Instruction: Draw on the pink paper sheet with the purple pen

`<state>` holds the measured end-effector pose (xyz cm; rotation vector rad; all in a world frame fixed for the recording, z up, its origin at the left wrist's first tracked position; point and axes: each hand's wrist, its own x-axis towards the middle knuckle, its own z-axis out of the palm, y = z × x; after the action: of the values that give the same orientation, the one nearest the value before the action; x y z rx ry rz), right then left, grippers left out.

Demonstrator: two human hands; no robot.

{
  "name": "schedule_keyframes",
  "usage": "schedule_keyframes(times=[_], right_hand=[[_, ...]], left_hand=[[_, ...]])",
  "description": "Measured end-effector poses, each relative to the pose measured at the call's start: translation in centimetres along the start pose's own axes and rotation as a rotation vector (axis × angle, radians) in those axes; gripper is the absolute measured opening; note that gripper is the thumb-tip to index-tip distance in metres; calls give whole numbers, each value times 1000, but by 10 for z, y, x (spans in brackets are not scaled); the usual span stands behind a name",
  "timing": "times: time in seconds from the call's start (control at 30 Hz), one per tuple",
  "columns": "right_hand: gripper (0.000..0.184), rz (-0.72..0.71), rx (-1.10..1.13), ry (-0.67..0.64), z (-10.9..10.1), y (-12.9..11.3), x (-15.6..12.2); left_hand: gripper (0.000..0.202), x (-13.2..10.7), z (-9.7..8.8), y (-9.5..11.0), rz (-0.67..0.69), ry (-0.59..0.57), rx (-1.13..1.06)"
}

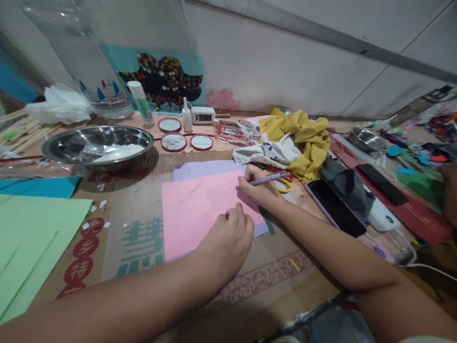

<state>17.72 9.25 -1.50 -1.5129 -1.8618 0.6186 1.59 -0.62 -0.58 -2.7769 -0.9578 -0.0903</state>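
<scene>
A pink sheet of paper (193, 205) lies over a purple sheet (207, 166) on a flattened cardboard piece (139, 209). Faint curved lines show near the pink sheet's top edge. My right hand (260, 188) grips a purple patterned pen (269, 178), its tip down at the sheet's right part. Loosely curled into a fist, my left hand (232, 238) rests on the sheet's lower right; I see nothing in it, though its palm side is hidden. Yellow-handled scissors (284, 186) lie just beyond my right hand, partly under cloth.
A steel bowl (103, 164) and green paper sheets (39, 243) are on the left. Behind stand a glue stick (141, 102), a small white bottle (186, 116) and red-rimmed dishes (173, 141). Yellow cloth (303, 138) and a phone (335, 207) lie right.
</scene>
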Motion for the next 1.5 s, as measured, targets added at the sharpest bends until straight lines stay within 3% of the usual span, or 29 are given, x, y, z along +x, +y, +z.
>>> schedule_keyframes(times=[1.5], right_hand=[[25, -9, -37, -36, 1, 1, 0]], left_hand=[[38, -1, 2, 0, -6, 22, 31]])
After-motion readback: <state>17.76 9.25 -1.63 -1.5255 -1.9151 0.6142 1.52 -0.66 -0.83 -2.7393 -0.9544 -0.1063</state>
